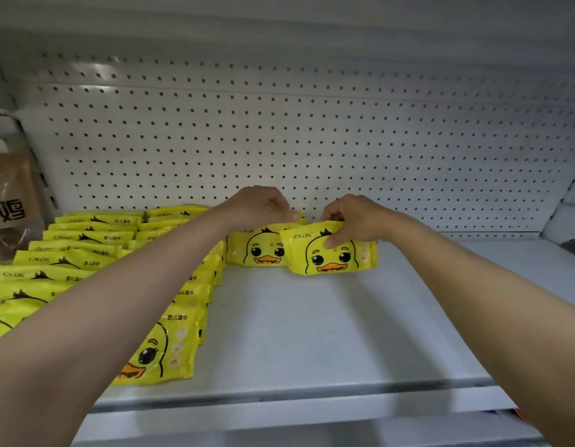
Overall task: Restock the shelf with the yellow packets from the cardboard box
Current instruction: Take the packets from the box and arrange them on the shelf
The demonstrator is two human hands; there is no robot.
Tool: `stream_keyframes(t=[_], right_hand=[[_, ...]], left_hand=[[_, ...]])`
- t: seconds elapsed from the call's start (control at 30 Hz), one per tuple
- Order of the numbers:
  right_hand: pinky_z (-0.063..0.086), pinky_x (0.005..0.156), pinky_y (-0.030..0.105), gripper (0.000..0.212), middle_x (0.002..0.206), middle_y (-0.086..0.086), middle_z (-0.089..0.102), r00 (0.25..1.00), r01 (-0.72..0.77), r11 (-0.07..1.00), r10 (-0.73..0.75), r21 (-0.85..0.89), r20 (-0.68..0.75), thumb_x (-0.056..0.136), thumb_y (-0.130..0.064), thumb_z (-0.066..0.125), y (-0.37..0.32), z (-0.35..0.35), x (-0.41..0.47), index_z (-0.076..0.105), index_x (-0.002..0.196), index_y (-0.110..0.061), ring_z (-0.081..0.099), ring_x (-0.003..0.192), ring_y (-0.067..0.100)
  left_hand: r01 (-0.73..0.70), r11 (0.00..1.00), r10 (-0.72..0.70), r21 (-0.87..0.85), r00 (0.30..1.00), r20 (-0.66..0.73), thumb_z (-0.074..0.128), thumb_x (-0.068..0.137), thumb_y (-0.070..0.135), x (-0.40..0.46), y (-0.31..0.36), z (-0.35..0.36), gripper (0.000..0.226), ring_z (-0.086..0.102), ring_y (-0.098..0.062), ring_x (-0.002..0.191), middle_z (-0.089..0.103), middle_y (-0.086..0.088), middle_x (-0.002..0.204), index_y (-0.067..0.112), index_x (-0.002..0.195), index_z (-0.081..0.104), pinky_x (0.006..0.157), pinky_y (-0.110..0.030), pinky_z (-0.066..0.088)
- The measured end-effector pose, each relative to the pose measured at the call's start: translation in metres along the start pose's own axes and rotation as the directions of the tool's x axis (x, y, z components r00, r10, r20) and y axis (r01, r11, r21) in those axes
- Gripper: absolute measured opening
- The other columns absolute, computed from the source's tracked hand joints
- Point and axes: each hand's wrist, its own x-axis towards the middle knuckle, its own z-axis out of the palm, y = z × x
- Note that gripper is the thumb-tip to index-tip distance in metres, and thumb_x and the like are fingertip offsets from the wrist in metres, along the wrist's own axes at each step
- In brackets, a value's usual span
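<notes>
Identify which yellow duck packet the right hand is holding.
The front packet of the new third row, pinched at its top by the right hand; it alone stands right of every other packet.

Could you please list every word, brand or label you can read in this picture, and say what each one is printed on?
"CKOK", as best it reads: top left corner of the packet the right hand grips; it recurs on the packet under the left hand and on the rows of packets.
"婴儿湿巾": on the front packet of the rows.
Large dark characters on the brown bag: cut off, unreadable.
</notes>
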Motion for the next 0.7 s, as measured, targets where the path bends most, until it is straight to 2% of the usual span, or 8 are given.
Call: stream_keyframes(t=[0.1,0.2,0.27,0.37,0.5,0.6,0.7], right_hand=[[0.046,0.075,0.024,0.037,0.097,-0.006,0.068,0.999,0.037,0.997,-0.038,0.061,0.017,0.069,-0.027,0.088,-0.014,0.019,0.015,0.068,0.100,-0.023,0.062,0.091,0.013],[0.053,0.087,0.031,0.033,0.097,-0.005,0.072,0.998,0.038,0.976,-0.046,0.217,0.032,0.067,-0.027,0.090,-0.023,0.038,0.028,0.071,0.093,-0.024,0.067,0.096,0.015],[0.053,0.092,0.035,0.034,0.100,-0.002,0.073,0.999,0.046,0.967,-0.051,0.252,0.011,0.067,-0.026,0.090,-0.027,0.049,0.035,0.073,0.096,-0.021,0.067,0.099,0.016],[0.052,0.085,0.031,0.035,0.099,-0.002,0.071,0.998,0.041,0.985,-0.033,0.167,-0.052,0.071,-0.030,0.088,-0.031,0.062,0.043,0.072,0.101,-0.021,0.065,0.096,0.016],[0.053,0.084,0.036,0.043,0.105,-0.003,0.070,0.993,0.037,0.999,-0.038,-0.007,-0.109,0.071,-0.036,0.085,-0.035,0.068,0.052,0.071,0.110,-0.024,0.064,0.100,0.019],[0.051,0.086,0.036,0.052,0.117,0.001,0.066,0.988,0.023,0.992,-0.042,-0.124,-0.147,0.073,-0.038,0.081,-0.039,0.071,0.056,0.065,0.121,-0.023,0.060,0.108,0.022],[0.047,0.082,0.034,0.053,0.118,0.005,0.063,0.986,0.013,0.984,-0.043,-0.180,-0.164,0.075,-0.041,0.080,-0.039,0.075,0.060,0.062,0.122,-0.022,0.058,0.110,0.026]], left_hand=[[-0.024,0.991,0.000,0.132,0.984,0.179,0.077,0.072,0.056,-0.010,0.014,-0.002,0.052,0.057,-0.007,0.102,0.065,0.014,0.108,0.031,0.115,0.061,0.080,-0.022,0.043],[-0.023,0.956,-0.023,0.291,0.988,0.154,0.082,0.071,0.045,-0.010,0.003,0.003,0.042,0.055,-0.015,0.098,0.061,0.005,0.103,0.026,0.103,0.062,0.077,-0.028,0.043],[-0.015,0.943,-0.029,0.332,0.992,0.126,0.082,0.073,0.041,-0.010,-0.007,0.004,0.037,0.052,-0.016,0.095,0.055,0.005,0.094,0.023,0.099,0.063,0.073,-0.028,0.040],[0.013,0.930,-0.053,0.367,0.993,0.102,0.082,0.074,0.038,-0.008,-0.022,0.006,0.034,0.049,-0.017,0.092,0.049,0.008,0.085,0.022,0.097,0.063,0.073,-0.028,0.038],[0.082,0.918,-0.111,0.387,0.993,0.052,0.081,0.074,0.039,0.000,-0.040,0.006,0.040,0.055,-0.023,0.105,0.057,0.002,0.100,0.019,0.105,0.067,0.085,-0.035,0.048],[0.111,0.879,-0.141,0.463,0.989,0.032,0.077,0.077,0.045,0.004,-0.045,0.006,0.046,0.051,-0.025,0.114,0.060,-0.001,0.115,0.019,0.113,0.066,0.090,-0.038,0.049],[0.122,0.838,-0.160,0.532,0.987,0.025,0.074,0.079,0.048,0.006,-0.045,0.007,0.049,0.044,-0.027,0.121,0.057,-0.001,0.121,0.019,0.117,0.064,0.093,-0.040,0.047]])
